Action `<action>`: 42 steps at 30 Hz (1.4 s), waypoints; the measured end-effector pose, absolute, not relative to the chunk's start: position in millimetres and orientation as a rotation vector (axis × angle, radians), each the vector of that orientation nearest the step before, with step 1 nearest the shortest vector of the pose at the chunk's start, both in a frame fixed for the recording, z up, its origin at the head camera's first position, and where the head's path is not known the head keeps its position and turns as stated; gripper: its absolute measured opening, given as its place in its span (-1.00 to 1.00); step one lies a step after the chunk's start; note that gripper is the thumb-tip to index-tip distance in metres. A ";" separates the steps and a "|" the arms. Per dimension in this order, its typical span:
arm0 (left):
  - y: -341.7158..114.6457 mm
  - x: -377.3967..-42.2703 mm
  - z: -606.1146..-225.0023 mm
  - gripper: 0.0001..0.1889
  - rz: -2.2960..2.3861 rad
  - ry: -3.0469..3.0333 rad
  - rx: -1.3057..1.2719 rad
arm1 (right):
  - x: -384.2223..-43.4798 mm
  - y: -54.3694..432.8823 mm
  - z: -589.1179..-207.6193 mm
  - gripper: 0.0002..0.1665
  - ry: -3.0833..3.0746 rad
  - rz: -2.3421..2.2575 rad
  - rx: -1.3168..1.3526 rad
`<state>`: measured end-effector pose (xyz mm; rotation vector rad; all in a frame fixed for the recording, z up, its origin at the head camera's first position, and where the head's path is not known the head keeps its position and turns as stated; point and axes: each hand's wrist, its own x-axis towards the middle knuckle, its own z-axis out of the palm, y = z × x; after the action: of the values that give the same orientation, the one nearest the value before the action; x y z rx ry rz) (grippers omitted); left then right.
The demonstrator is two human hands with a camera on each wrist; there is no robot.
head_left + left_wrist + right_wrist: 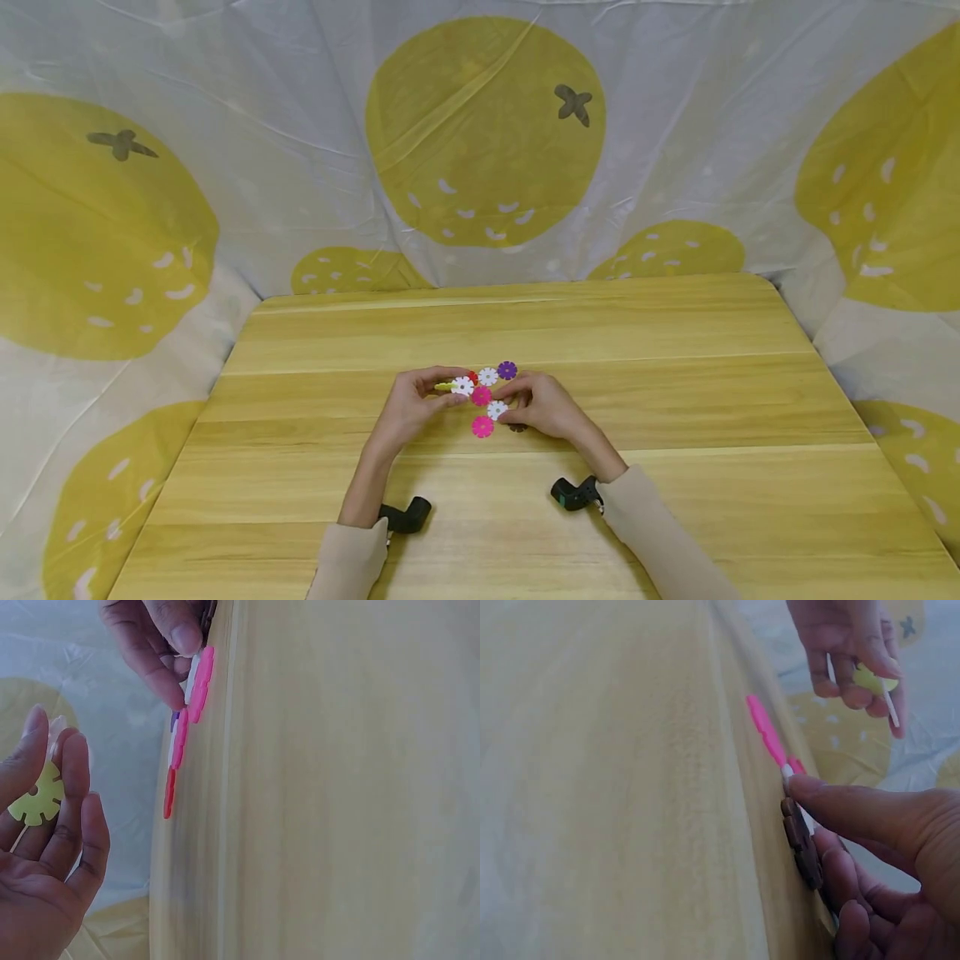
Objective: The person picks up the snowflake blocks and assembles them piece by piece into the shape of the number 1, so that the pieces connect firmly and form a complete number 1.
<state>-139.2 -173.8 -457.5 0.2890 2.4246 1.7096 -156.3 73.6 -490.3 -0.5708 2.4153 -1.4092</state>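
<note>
My left hand (408, 408) pinches a small pair of notched snowflake discs, a yellow disc (46, 799) with a white disc (462, 386) set across it. The right hand (547, 406) pinches a white disc (497, 410) belonging to a flat linked group of such discs. Within that group show a lower pink disc (482, 427), an upper pink disc (481, 396), another white disc (487, 377), a purple disc (507, 370) and a red disc (169, 793). A brown disc (802, 847) sits under the right fingers, mostly hidden in the head view. The two hands are close together over the table.
Beneath both hands lies a wood-grain table (675, 517) with rounded far corners. Behind it hangs a pale curtain (675, 125) printed with big yellow fruit. A black wrist camera (407, 515) is on the left wrist, and another black camera (573, 494) on the right.
</note>
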 end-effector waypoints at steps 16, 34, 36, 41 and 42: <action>-176.6 -136.1 -454.3 -0.56 1.765 2.309 0.299 | -155.8 79.8 -485.5 -0.89 2.410 -1.416 -0.553; -170.9 -138.2 -456.8 -0.61 1.797 2.319 0.323 | -156.2 78.8 -476.3 -0.69 2.114 -1.897 -0.484; -169.9 -138.2 -456.8 -0.61 1.801 2.315 0.321 | -155.7 78.1 -475.3 -0.68 2.099 -1.926 -0.494; -168.2 -138.3 -456.8 -0.62 1.825 2.302 0.332 | -153.3 75.8 -472.9 -0.68 2.059 -1.978 -0.501; -167.9 -138.3 -456.8 -0.62 1.831 2.300 0.335 | -152.8 75.4 -472.5 -0.68 2.057 -1.988 -0.497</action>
<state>-138.3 -167.9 -456.8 0.3352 2.2998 1.8313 -152.8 75.4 -472.5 -0.4975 2.0569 -1.9884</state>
